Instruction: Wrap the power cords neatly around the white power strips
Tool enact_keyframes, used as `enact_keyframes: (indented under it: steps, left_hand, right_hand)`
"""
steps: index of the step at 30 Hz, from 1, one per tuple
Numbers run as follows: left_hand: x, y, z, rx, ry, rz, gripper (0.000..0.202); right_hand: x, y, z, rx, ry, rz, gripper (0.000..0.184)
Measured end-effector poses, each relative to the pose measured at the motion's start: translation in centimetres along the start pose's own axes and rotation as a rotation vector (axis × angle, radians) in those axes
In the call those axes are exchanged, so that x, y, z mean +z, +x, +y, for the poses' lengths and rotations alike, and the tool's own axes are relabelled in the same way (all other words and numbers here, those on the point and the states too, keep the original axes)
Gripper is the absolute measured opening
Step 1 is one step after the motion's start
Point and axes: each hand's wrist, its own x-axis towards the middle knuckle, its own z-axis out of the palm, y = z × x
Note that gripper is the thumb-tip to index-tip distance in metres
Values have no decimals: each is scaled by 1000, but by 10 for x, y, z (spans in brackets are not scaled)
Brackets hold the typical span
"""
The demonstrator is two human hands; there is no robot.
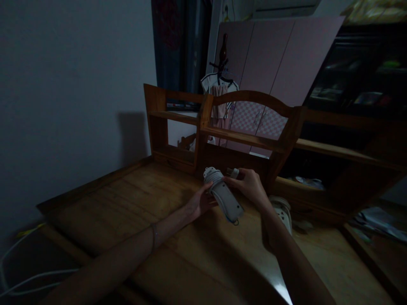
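Observation:
My left hand (pixel 201 204) grips a white power strip (pixel 229 201) from its left side, above the wooden desk. The strip is tilted, and its white cord (pixel 215 178) is wound around the upper end. A small loop hangs at its lower end. To the right of the coil, my right hand (pixel 249 183) pinches the cord's plug (pixel 234 173), whose prongs point left. Its fingertips are close to the wound cord; whether they touch it I cannot tell.
A second white power strip (pixel 282 215) with coiled cord lies on the wooden desk (pixel 152 199) behind my right forearm. A wooden shelf unit (pixel 244 136) stands along the far edge. Papers (pixel 380 222) lie at far right. White cables (pixel 38 277) hang at lower left.

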Motion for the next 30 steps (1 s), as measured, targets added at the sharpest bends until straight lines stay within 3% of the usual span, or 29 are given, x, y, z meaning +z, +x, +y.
enact_keyframes:
  steps: [6,14,19,24,30]
  left_hand:
    - [0,-3,-2,-54,123,-48,41]
    - [4,-8,-3,-27,207,-59,47]
    - [-1,-3,-6,-17,159,-40,46]
    - [-9,5,-8,-49,115,-32,50]
    - [-8,4,-10,-79,58,-26,43]
  right_hand:
    - [-2,-2,-4,-65,-102,24,32]
    - [-1,-4,-10,-110,-212,-50,32]
    - [-1,-4,-9,-175,-214,-129,17]
    - [2,-2,-6,-200,-102,-150,46]
    - [6,-2,-2,-137,35,-88,36]
